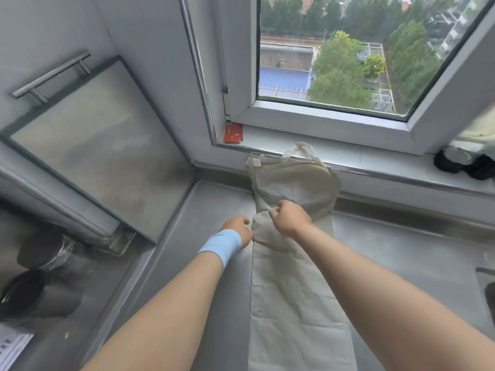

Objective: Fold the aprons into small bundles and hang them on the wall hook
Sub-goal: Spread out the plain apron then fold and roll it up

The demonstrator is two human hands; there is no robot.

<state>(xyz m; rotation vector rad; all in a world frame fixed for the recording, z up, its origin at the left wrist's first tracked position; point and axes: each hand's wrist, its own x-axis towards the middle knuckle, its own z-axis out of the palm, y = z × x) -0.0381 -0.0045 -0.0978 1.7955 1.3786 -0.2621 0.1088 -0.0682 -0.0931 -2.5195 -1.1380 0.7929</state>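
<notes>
The beige apron (292, 303) lies in a long strip on the steel counter (214, 303), light and limp (it should crease easily), both left hand (238, 228) and right hand (290, 216) pinching its midway fold, neck loop (300, 151) beyond.

red packet (233, 133) on sill, markings illegible, no readable text

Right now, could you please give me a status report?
Left hand, right hand pinching beige cloth apron, a long strip on grey counter. Not bundled. Nothing obstructing.
</notes>
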